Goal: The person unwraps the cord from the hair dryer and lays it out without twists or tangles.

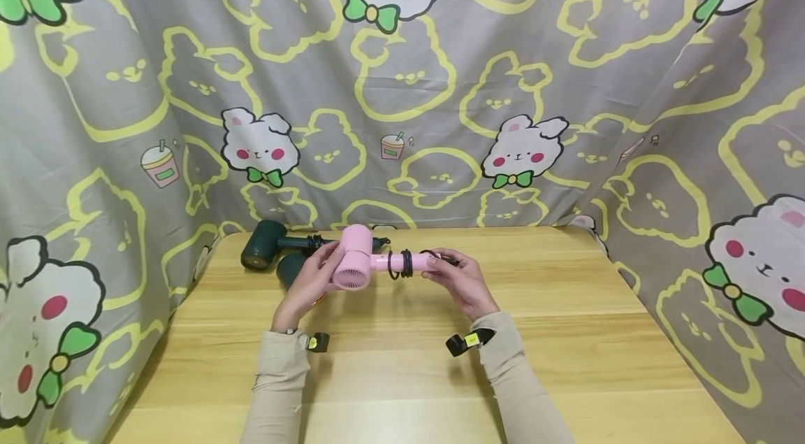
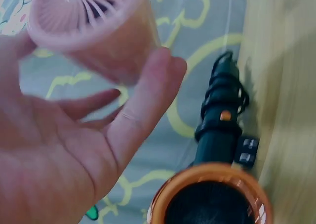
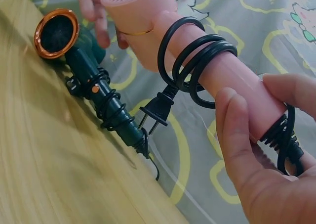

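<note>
The patterned curtain (image 1: 440,80) hangs behind the pink hair dryer (image 1: 365,259), and the wooden table (image 1: 390,374) spreads beneath it. I have the dryer off the wood, between my hands: its handle runs left to right across my front, barrel at the left, vented end towards me. That crosswise line, one end to each hand, looks to me like what any turning or lowering hinges on. Behind it and to its left lies the dark green hair dryer (image 1: 292,242), its handle roughly parallel. My left hand (image 1: 312,283) is the nearer to that one; it holds the pink barrel between thumb and fingers, rather lightly, I judge. My right hand (image 1: 462,283) pinches the far end of the pink handle. The black cord (image 1: 407,262) loops around that handle, and its plug (image 3: 159,110) dangles just beside it.
</note>
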A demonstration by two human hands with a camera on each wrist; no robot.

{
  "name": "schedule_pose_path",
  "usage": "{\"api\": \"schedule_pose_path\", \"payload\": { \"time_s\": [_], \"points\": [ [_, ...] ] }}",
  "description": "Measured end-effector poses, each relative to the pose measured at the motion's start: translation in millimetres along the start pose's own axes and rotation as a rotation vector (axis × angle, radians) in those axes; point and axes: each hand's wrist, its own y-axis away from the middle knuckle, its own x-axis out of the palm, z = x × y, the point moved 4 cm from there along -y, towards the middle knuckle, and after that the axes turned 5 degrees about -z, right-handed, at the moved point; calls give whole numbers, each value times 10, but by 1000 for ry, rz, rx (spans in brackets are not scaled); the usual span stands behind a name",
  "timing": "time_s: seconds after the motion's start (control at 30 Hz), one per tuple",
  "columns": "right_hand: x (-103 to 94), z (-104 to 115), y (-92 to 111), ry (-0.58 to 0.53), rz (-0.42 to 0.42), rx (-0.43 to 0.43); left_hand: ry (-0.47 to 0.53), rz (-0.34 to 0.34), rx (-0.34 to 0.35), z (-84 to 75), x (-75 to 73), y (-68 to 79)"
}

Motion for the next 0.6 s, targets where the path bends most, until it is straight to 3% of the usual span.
{"api": "schedule_pose_path", "payload": {
  "time_s": [0.1,0.23,0.4,0.6],
  "points": [
    [-19,12,2,-20,-9,2,-91,54,57,-6,-24,29],
    [-26,19,3,-29,-4,-2,-251,60,154,-31,-48,54],
    [-20,8,-4,-26,17,-6,-286,63,258,-87,-17,38],
    [-5,-26,-22,-10,37,9,-394,71,329,-124,30,12]
  ]
}}
